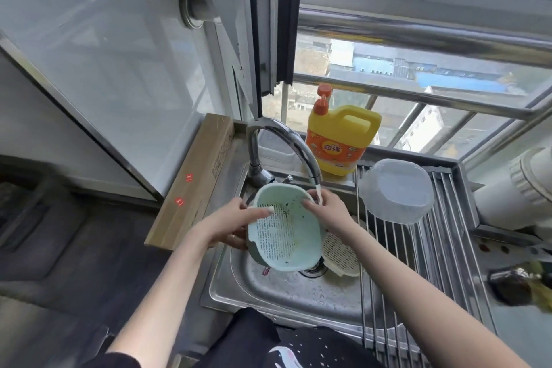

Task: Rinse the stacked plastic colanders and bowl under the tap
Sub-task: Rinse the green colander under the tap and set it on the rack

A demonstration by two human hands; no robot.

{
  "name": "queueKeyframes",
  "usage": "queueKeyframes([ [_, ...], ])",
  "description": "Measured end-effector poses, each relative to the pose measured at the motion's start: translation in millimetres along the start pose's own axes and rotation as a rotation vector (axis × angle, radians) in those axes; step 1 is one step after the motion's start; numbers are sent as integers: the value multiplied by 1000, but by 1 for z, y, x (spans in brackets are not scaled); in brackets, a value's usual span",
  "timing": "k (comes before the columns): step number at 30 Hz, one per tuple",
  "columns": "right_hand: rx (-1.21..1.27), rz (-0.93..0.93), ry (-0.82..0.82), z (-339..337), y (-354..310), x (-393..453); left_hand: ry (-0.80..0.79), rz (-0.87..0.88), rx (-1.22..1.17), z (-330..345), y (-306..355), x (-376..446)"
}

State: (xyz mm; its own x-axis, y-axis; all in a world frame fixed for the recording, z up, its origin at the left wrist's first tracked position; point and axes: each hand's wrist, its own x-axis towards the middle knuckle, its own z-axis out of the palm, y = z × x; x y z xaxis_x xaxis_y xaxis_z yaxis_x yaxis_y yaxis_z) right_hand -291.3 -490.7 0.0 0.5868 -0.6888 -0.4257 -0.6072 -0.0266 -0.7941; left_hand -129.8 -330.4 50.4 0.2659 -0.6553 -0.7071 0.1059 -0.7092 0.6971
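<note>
A pale green slotted colander (283, 230) is tilted toward me over the steel sink (268, 293), nested in a darker grey-green bowl (254, 254) whose edge shows below it. My left hand (230, 224) grips the stack's left rim, thumb inside. My right hand (325, 209) holds the right rim beneath the tap (286, 140), and running water strikes its fingers. A cream colander (340, 257) lies in the sink near the drain. Dark specks dot the green colander's inside.
A clear plastic bowl (394, 191) sits upside down on the roll-up drying rack (433, 263) over the sink's right half. A yellow detergent jug (340, 137) stands behind the tap. A long cardboard box (194, 179) lies left of the sink. White containers (519, 191) stand at right.
</note>
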Motion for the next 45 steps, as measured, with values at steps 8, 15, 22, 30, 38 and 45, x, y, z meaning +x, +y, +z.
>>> queueKeyframes([
  [8,-828,-296,-58,-11,-31,7,-57,-76,-62,6,7,6],
  [15,-740,-153,20,-14,-41,17,-159,-48,-10,7,22,6],
  [22,-514,-27,-114,-14,-34,19,-59,-67,38,10,25,3],
  [30,-404,-41,-119,-23,-32,20,124,116,124,4,15,12],
  [38,-329,-133,-102,-28,-26,17,81,211,-175,16,-23,17],
  [45,-84,-148,-90,-26,-30,6,-10,368,-495,23,-43,24],
])
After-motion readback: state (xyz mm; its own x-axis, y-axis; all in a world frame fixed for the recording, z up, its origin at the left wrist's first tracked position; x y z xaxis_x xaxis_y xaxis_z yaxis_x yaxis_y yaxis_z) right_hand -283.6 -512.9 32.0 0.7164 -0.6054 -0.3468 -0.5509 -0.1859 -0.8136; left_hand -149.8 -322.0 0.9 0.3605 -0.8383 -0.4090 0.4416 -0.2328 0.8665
